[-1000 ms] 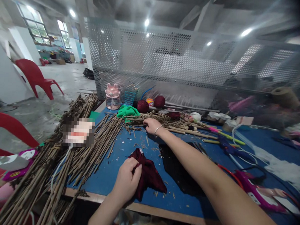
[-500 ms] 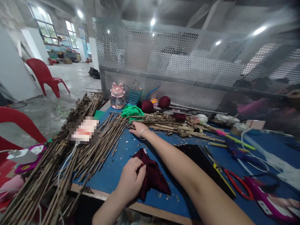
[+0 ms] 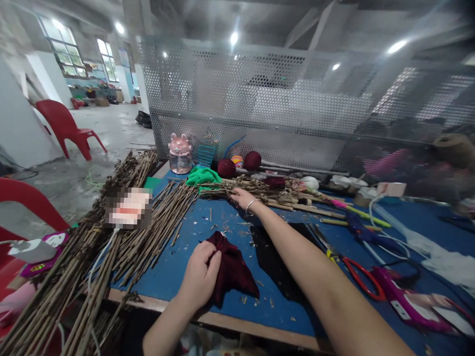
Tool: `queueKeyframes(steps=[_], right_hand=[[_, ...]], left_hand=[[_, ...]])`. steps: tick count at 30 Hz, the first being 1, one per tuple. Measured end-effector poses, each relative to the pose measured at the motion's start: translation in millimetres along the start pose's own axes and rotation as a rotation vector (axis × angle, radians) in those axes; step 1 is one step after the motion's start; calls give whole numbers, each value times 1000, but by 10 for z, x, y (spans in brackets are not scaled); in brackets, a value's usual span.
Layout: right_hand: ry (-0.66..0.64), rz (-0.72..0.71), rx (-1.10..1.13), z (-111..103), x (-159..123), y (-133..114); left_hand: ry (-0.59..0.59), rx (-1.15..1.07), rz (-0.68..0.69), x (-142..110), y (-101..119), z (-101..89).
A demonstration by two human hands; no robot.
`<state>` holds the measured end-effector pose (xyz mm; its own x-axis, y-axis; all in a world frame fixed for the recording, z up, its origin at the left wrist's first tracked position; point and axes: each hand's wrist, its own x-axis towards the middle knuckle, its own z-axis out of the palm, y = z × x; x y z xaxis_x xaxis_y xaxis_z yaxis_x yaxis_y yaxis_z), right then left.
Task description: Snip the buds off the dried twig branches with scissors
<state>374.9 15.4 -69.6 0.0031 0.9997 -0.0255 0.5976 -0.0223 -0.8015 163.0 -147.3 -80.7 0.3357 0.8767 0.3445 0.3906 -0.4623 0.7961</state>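
Observation:
My left hand is closed on a crumpled dark red cloth lying near the front edge of the blue table. The cloth spreads out to the right of my fingers. My right hand, with a bangle at the wrist, reaches far forward to the near side of a pile of dried stems. Its fingers point left, apart, low by the stems; nothing shows in them, though the tips are partly hidden. Just left of that pile is a green cloth.
Long dry sticks cover the table's left side. To the right are a black sheet, red-handled scissors and a purple device. A bottle and dark red balls stand by the perforated metal screen.
My right hand has moved right along the stem pile, away from the green cloth. My left hand still holds the dark red cloth. The whole view has shifted slightly.

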Motion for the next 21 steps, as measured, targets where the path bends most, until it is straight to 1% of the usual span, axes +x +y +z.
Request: queueKeyframes(steps=[2, 4, 7, 9, 12, 15, 17, 19, 21], right_hand=[[-3, 29, 83, -59, -74, -33], [-32, 40, 156, -88, -231, -82], [-82, 38, 237, -110, -603, -119], [-101, 36, 271, -131, -892, -107], [-87, 39, 369, -185, -1281, -66], [-38, 124, 502, -238, -1518, -25], [6, 200, 553, -252, -1575, 9], [56, 236, 588, -251, -1568, 57], [108, 234, 621, -248, -1528, 121]], left_hand=[[52, 85, -7, -15, 1, 14], [71, 194, -26, -34, 8, 35], [28, 305, -22, -21, 35, 97], [-28, 345, 13, 52, 60, 168], [-139, 383, 78, 298, 92, 325], [-257, 378, 200, 676, 103, 499], [-353, 362, 307, 937, 99, 576], [-430, 350, 381, 1143, 87, 588], [-436, 341, 421, 1258, 65, 534]])
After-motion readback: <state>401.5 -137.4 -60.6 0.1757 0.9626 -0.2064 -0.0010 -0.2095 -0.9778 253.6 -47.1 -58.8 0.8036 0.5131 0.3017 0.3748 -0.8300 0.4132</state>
